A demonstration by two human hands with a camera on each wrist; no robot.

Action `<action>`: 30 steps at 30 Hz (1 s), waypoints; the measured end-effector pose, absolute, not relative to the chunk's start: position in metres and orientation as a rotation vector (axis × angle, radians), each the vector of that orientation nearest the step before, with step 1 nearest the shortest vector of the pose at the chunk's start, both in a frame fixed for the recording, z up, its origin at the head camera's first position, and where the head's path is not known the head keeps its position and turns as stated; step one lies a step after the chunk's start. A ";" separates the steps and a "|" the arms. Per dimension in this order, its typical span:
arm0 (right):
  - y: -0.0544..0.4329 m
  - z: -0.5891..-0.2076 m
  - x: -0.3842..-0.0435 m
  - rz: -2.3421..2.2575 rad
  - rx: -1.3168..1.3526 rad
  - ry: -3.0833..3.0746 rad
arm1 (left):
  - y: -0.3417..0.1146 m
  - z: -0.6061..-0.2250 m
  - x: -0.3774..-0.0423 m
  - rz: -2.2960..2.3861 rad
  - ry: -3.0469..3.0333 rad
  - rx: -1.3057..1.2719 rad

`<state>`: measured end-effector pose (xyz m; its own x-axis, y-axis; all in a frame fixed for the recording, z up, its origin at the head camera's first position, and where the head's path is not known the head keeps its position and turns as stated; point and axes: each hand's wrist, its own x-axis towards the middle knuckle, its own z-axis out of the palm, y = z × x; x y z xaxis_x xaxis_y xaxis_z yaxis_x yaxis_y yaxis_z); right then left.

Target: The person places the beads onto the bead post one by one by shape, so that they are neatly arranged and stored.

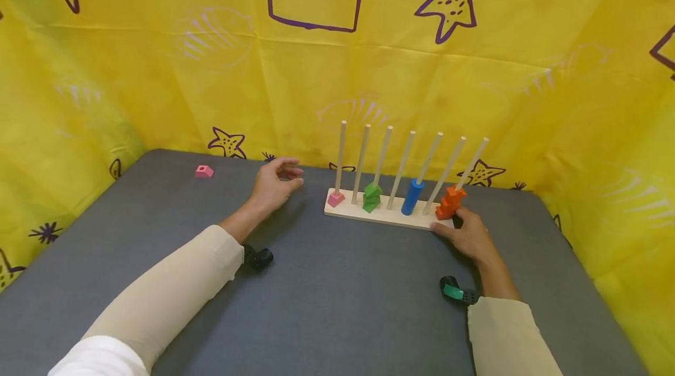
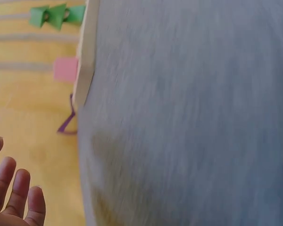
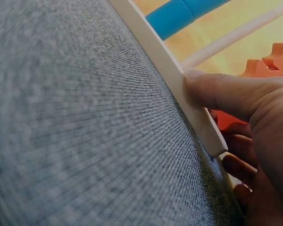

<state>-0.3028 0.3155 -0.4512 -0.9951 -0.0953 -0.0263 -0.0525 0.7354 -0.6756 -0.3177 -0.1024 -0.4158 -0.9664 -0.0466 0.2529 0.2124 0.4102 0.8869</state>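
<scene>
A wooden peg stand (image 1: 385, 219) with several upright pegs stands on the table. My right hand (image 1: 469, 238) grips its right end, the thumb (image 3: 221, 92) on the front edge and the other fingers behind. Orange blocks (image 1: 450, 203) are stacked on the rightmost peg, right above this hand. Further left, the pegs carry blue cylinders (image 1: 413, 197), twisted green blocks (image 1: 371, 198) and one pink block (image 1: 335, 200). My left hand (image 1: 274, 184) hovers left of the stand, fingers loosely bent and nothing in them.
A loose pink block (image 1: 204, 171) with a hole lies at the far left of the grey table (image 1: 337, 300). A yellow patterned cloth (image 1: 316, 71) hangs along the table's back and sides. Dark wrist devices (image 1: 258, 259) are worn on both arms.
</scene>
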 end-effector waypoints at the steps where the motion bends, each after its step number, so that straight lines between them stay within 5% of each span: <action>1: 0.315 -0.451 -0.303 -1.116 -0.122 2.869 | -0.109 -0.414 -0.317 -1.568 -2.422 -0.143; 30: 0.315 -0.453 -0.303 -1.121 -0.109 2.869 | -0.262 -0.416 -0.331 -1.425 -2.379 0.522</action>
<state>-0.3032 0.3146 -0.4530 -0.9957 -0.0875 -0.0296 -0.0443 0.7333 -0.6785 -0.3314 -0.2620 -0.4157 -0.8826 -0.4628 0.0828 -0.1454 0.4362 0.8880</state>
